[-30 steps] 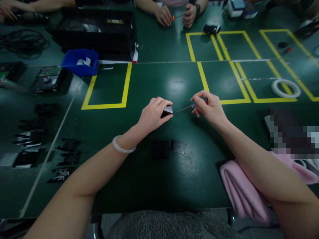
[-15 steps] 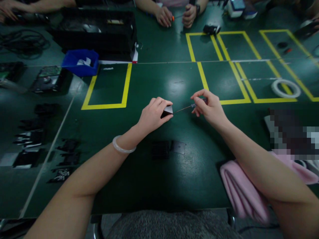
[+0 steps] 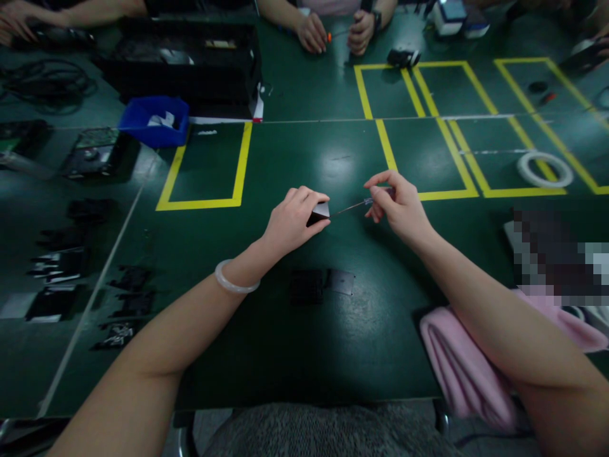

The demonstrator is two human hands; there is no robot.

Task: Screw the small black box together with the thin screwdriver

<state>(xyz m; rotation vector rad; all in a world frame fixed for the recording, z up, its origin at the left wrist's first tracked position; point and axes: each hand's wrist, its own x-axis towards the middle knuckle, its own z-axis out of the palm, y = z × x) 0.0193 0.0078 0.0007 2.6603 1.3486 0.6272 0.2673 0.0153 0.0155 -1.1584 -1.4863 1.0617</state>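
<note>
Black, boxy part (image 3: 321, 211) fills left fingers (image 3: 308, 194); right fingers (image 3: 383, 178) pinch slim-shafted screwdriver (image 3: 366, 202).

My table (image 3: 266, 355) is green with yellow lines (image 3: 200, 204) on it. I've got two dark parts (image 3: 307, 287) right by me, more off left, plus a bin (image 3: 155, 125), crate (image 3: 190, 76) and ring (image 3: 523, 170).

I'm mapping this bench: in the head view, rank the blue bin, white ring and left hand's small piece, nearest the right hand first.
1. Small piece, in the left hand
2. White ring, to the right
3. Blue bin, far left
</note>
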